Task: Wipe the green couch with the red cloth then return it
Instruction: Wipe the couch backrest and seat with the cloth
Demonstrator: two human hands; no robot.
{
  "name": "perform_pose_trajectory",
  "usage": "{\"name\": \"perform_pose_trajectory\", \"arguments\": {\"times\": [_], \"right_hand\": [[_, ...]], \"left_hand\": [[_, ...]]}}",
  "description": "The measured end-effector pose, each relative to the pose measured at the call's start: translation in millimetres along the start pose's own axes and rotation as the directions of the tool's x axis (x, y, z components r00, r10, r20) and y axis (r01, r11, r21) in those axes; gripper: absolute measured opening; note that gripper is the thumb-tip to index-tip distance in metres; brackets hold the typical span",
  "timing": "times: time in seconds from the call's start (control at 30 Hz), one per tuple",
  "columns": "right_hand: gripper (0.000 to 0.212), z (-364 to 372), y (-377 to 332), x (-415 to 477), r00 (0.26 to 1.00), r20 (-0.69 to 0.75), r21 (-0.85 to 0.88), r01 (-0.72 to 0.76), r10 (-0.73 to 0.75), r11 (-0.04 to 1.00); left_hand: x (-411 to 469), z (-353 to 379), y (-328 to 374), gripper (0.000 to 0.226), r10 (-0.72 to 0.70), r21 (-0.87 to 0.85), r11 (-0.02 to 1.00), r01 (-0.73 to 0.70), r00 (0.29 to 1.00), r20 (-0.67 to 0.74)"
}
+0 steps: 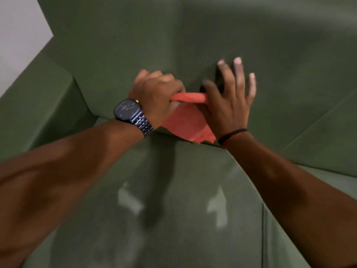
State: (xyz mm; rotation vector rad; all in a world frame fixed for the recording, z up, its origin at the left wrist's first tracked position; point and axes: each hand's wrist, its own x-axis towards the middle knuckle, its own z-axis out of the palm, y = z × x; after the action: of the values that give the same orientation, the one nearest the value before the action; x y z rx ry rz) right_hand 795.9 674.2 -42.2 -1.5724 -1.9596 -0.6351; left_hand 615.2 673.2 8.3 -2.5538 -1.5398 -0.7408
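Forearms reach over couch seat. Left hand fingers grip cloth at the rear seat crease; right hand splayed, seemingly bracing the backrest. Wipe along crease with even pressure.

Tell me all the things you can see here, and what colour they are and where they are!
couch: one, green, fills nearly the whole view; seat cushion below, back cushions above.
cloth: one, red-orange, at the crease between the seat and the back, partly bunched, its lower part hanging flat between the hands.
wall: one patch, pale grey-white, top left corner behind the couch.
watch: one, dark blue face with a metal link band, on the left wrist.
bracelet: one, thin and black, on the right wrist.
left hand: one, closed around the bunched end of the cloth.
right hand: one, fingers spread, lying against the back cushion beside the cloth, blurred.
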Motion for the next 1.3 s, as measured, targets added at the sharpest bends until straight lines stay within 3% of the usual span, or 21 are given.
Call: {"name": "perform_pose_trajectory", "arguments": {"times": [0.03,0.07,0.13,0.23,0.3,0.37,0.5,0.6,0.67,0.73,0.77,0.83,0.87,0.93,1.03,1.13,1.2,1.3], "right_hand": [[0.012,-8,8,-7,0.998,-0.022,0.062,0.057,-0.055,0.996],[0.008,-21,20,-17,0.995,-0.004,0.152,0.099,-0.1,0.983],[0.014,-49,48,-46,0.969,0.184,0.322,0.099,-0.165,0.942],[0.016,-88,104,-91,0.866,0.481,0.304,-0.018,-0.137,0.953],[0.013,-116,156,-122,0.789,0.603,0.226,-0.028,-0.117,0.974],[0.016,-145,211,-145,0.768,0.634,0.146,-0.006,-0.089,0.989],[0.022,-207,329,-202,0.885,0.466,0.063,-0.047,0.012,0.997],[0.031,-244,381,-267,0.917,0.389,0.051,-0.117,0.089,0.992],[0.033,-264,390,-321,0.865,0.486,0.097,-0.193,0.123,0.976],[0.031,-277,383,-379,0.774,0.632,0.198,-0.209,0.038,0.958],[0.027,-280,378,-410,0.711,0.702,0.221,-0.165,-0.04,0.961],[0.044,-284,369,-464,0.581,0.801,0.244,-0.092,-0.147,0.965],[0.055,-285,366,-480,0.563,0.815,0.245,-0.124,-0.135,0.962],[0.069,-278,366,-494,0.619,0.785,0.21,-0.253,-0.009,0.945],[0.071,-249,357,-486,0.617,0.745,0.081,-0.462,0.254,0.883],[0.076,-224,328,-488,0.569,0.744,-0.04,-0.486,0.35,0.873],[0.076,-222,313,-501,0.592,0.75,-0.032,-0.412,0.294,0.911],[0.072,-228,324,-515,0.656,0.754,0.138,-0.229,0.048,0.964]], "left_hand": [[-3,-3,11,0.006,0.021,0.014,1.0,-0.021,1.0,0.007],[-7,-4,26,0.003,0.04,0.029,0.999,-0.041,0.999,0.028],[-18,-3,64,0.006,0.069,0.036,0.997,-0.073,0.992,0.103],[-31,12,136,0.01,0.101,0.01,0.994,-0.107,0.965,0.244],[-32,32,200,0.01,0.121,-0.018,0.992,-0.122,0.945,0.304],[-24,52,266,0.009,0.129,-0.046,0.992,-0.121,0.935,0.331],[-3,90,399,0.007,0.186,-0.149,0.976,-0.158,0.962,0.201],[-19,111,470,0.009,0.236,-0.242,0.946,-0.215,0.97,0.062],[-53,129,506,0.007,0.275,-0.309,0.918,-0.248,0.96,0.048],[-104,147,525,0.008,0.303,-0.365,0.902,-0.229,0.939,0.162],[-132,156,529,0.022,0.295,-0.365,0.911,-0.191,0.92,0.256],[-185,173,523,0.08,0.183,-0.263,0.963,-0.06,0.861,0.475],[-206,180,514,0.114,0.083,-0.178,0.984,0.024,0.817,0.57],[-236,191,498,0.158,-0.084,-0.059,0.984,0.166,0.739,0.669],[-261,203,484,0.169,-0.158,0.018,0.975,0.222,0.632,0.759],[-266,212,481,0.166,-0.177,0.042,0.973,0.226,0.621,0.763],[-266,213,480,0.166,-0.184,0.053,0.973,0.224,0.615,0.766],[-267,212,479,0.164,-0.191,0.063,0.972,0.229,0.6,0.777]]}}
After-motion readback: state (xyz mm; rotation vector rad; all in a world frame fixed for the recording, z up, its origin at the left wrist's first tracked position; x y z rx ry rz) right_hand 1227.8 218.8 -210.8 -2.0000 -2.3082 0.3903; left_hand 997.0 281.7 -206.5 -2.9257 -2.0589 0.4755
